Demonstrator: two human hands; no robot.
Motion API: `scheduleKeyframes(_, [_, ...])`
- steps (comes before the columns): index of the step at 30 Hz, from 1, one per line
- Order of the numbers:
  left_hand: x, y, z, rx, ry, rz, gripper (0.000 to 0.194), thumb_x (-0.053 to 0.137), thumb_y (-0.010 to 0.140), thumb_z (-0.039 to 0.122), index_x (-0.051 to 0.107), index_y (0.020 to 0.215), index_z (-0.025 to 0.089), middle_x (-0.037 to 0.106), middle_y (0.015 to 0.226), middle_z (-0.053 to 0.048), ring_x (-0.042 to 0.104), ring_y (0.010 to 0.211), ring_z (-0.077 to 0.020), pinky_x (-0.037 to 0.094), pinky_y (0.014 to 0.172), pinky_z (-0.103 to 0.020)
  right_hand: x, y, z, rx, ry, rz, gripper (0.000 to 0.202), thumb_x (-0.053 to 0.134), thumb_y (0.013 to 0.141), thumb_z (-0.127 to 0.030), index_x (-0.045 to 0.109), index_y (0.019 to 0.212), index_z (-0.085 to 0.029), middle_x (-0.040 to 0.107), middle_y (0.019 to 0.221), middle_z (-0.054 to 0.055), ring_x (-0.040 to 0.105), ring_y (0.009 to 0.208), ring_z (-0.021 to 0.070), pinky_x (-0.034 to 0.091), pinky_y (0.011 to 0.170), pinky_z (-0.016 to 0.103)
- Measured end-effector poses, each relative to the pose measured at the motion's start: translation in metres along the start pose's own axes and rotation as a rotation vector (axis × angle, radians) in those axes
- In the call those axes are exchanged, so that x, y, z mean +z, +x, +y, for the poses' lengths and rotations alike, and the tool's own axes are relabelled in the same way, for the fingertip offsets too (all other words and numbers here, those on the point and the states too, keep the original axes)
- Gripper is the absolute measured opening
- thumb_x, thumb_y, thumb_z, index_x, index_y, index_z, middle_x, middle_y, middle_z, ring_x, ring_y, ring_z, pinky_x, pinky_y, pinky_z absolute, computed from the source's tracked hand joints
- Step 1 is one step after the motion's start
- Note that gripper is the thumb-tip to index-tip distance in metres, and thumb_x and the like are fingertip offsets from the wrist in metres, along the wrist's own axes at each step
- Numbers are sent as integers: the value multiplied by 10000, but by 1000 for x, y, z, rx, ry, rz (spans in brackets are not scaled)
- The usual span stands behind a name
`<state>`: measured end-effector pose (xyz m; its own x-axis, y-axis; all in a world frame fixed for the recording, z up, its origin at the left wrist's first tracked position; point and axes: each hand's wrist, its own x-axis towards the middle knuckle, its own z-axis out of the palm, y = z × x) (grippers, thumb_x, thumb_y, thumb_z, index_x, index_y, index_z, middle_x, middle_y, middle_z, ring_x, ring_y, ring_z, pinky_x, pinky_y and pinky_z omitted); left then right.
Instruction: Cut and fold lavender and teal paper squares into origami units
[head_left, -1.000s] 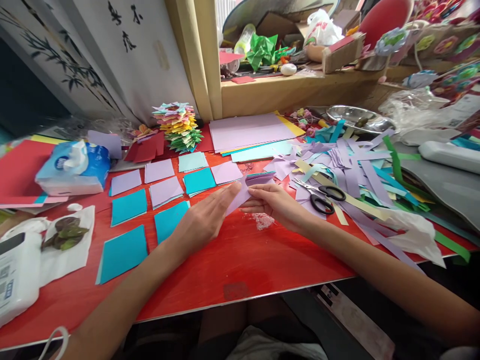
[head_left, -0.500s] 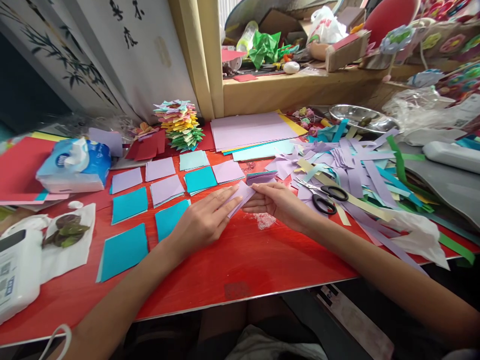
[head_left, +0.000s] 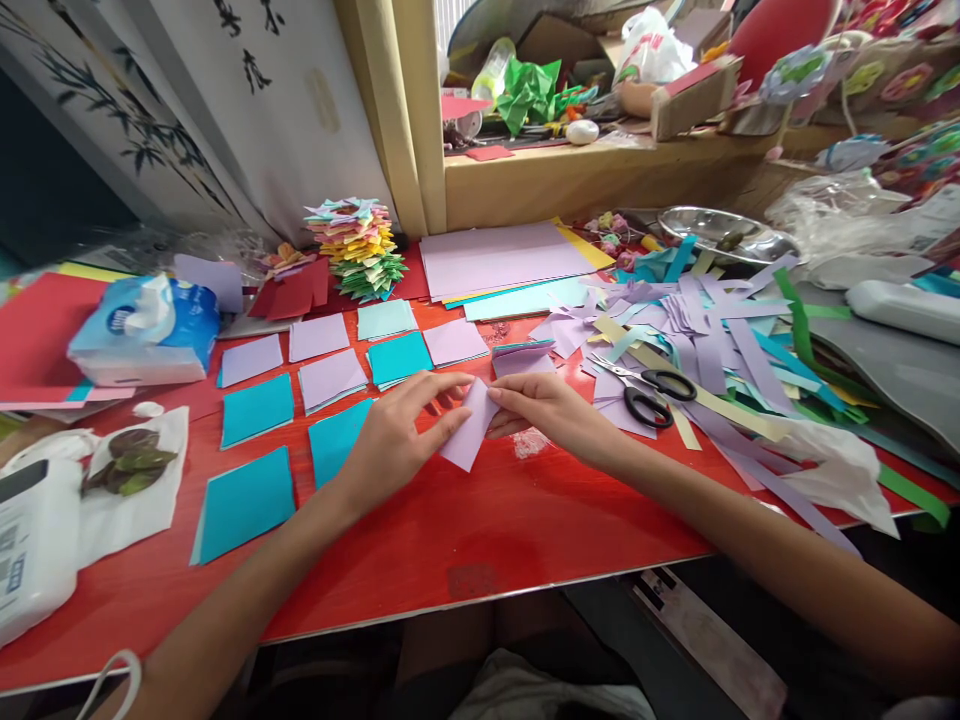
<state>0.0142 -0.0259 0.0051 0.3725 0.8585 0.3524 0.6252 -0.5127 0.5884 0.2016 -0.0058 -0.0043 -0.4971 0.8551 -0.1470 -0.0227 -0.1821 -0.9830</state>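
Red tabletop [head_left: 525, 530] is stretching out before us, and behind it a yellowish ledge [head_left: 555, 190] is carrying assorted clutter. Near the middle, just above the red surface, we are holding a folded purple paper [head_left: 472, 430] at a slant, one corner pointing down toward us. Our right hand [head_left: 544, 405] is pinching its upper right edge between thumb and fingers. Our left hand [head_left: 401, 425] is curving around the other side, its thumb resting against the paper; we cannot tell whether its fingers are gripping from behind. Just beyond our right hand, some folded purple and teal pieces [head_left: 523, 358] are lying together. On our left, stacks of teal, purple and pale blue squares [head_left: 247, 505] are sitting in loose rows, with a blue tissue packet [head_left: 184, 325] farther left. Behind them a multicolored tower of folded paper [head_left: 360, 250] is standing beside large purple sheets [head_left: 502, 260]. On our right, black-handled scissors [head_left: 628, 375] are lying partly open beside a tangle of paper strips [head_left: 701, 320], and a metal bowl [head_left: 761, 242] is sitting behind them.
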Motion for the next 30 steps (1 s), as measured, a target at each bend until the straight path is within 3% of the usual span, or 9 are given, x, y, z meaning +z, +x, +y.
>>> scheduleKeyframes(3, [3,1,-2,-189,-157,-69,339,518,819,390,550,1118,235,622,988,-34,577,904,-166,489,780,-281,1,0,2,-12,-23,-40,260,489,860,-344,623,880,-122,679,812,49,654,714,100,532,788,281])
scheduleKeyframes(8, [8,2,-9,-337,-348,-64,326,541,800,387,568,1082,224,615,1014,-40,561,951,-175,486,789,-283,0,1,5,-28,-30,-39,305,480,855,-390,632,907,-131,682,848,59,656,748,108,527,805,287])
scheduleKeyframes(17, [10,2,-9,-375,-455,-40,336,582,770,398,586,1047,208,624,1018,-49,569,949,-190,479,783,-295,-1,2,7,-33,-26,-24,217,536,832,-291,628,939,-126,680,857,55,660,746,106,528,816,285])
scheduleKeyframes(30, [10,1,-6,-381,-495,-68,250,580,773,368,602,945,188,629,917,-27,566,860,-162,458,745,-259,2,-1,4,-45,-103,-11,240,516,843,-319,633,895,-116,681,802,60,669,744,130,543,771,298])
